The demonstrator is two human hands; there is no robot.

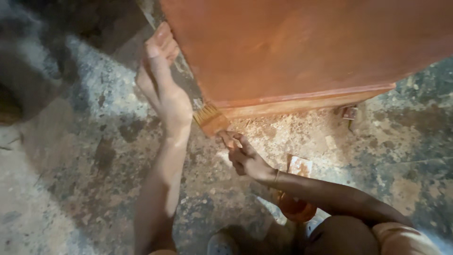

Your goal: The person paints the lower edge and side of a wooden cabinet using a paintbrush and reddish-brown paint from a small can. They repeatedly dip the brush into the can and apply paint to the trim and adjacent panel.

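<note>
The right hand (245, 158) is closed on a paintbrush (211, 119), its bristles touching the bottom corner of the orange-brown wooden box (302, 47). The left hand (163, 89) lies open and flat on the box's side, just beside the brush. Below both is the speckled floor (85, 156). It looks like painting the bottom edge; careful strokes matter here.

Stained concrete floor (85, 156) carries reddish wooden panel (302, 52), perhaps 2 scraps.

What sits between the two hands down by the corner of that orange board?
In the head view, a paintbrush, held by the right hand, lies between it and the left hand.
</note>
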